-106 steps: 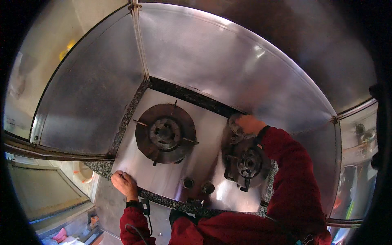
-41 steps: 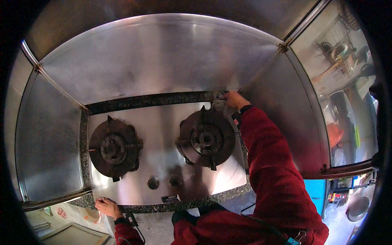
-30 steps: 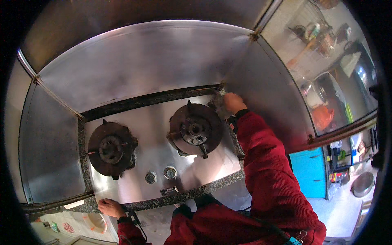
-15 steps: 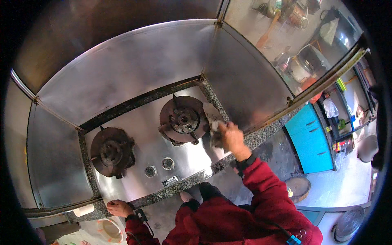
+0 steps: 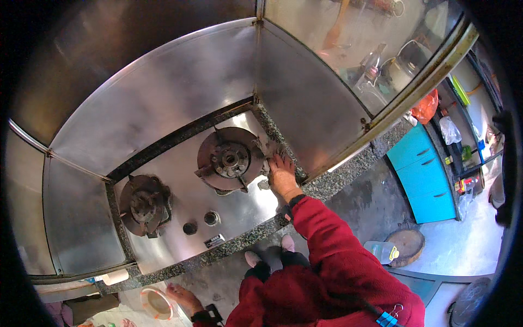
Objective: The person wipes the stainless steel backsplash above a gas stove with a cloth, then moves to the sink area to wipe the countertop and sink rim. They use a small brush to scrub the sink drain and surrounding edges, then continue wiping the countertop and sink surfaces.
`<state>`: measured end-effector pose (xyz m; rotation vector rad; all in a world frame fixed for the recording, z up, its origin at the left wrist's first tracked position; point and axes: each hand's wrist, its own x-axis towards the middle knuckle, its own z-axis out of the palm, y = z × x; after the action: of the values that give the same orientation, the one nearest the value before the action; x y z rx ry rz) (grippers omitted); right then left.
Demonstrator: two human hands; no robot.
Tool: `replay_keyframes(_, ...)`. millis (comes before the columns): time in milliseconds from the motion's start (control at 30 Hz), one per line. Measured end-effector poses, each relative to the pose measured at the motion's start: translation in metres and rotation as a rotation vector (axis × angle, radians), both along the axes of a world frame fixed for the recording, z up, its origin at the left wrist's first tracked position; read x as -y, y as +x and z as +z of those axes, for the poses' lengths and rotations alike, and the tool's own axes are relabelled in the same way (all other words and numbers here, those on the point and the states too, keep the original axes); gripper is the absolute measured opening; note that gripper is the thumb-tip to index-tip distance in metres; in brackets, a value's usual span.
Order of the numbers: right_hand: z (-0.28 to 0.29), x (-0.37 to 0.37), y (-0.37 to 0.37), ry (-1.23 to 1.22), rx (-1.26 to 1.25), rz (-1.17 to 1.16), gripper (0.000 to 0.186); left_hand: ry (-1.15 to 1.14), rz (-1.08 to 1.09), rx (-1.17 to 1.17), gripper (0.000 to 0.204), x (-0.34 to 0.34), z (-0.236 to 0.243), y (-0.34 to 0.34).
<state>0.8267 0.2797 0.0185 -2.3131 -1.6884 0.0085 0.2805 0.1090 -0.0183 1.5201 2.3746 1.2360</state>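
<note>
My right hand (image 5: 282,175) presses a crumpled grey cloth (image 5: 265,168) onto the steel gas stove top (image 5: 180,210), just right of the right burner (image 5: 230,158). The fingers partly cover the cloth, and its full shape is hidden. At the left, the other burner (image 5: 144,206) stands with its dark pan support. Two round control knobs (image 5: 211,218) sit near the front edge. My left hand (image 5: 182,298) hangs off the counter's front edge, beside a pale bucket (image 5: 156,303), its fingers loosely stretched and apparently holding nothing.
Steel panels (image 5: 180,92) wall the stove on its back and sides. A granite edge (image 5: 245,240) frames it. To the right are a blue cabinet (image 5: 422,174), a round wooden block (image 5: 407,247) and a clear plastic bottle (image 5: 381,252) with a yellow cap.
My right hand has shifted with the cloth and now lies flatter beside the right burner. The left hand has left the counter edge and moved down next to the bucket. The view has shifted.
</note>
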Motion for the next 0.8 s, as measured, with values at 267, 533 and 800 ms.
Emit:
replay_keyframes(267,0.023,0.123,-0.028,-0.007,0.025,0.207,0.045,-0.15,-0.516,0.035,0.014,0.034,0.011,0.146)
replay_keyframes(533,0.009,0.05,-0.005,0.168,0.108,0.016,0.054,-0.175,-0.962,0.042,0.024,-0.014,0.041,0.246)
replay_keyframes(800,0.02,0.156,-0.001,0.004,-0.385,0.348,0.051,-0.251,-1.141,0.031,0.086,-0.055,0.076,0.351)
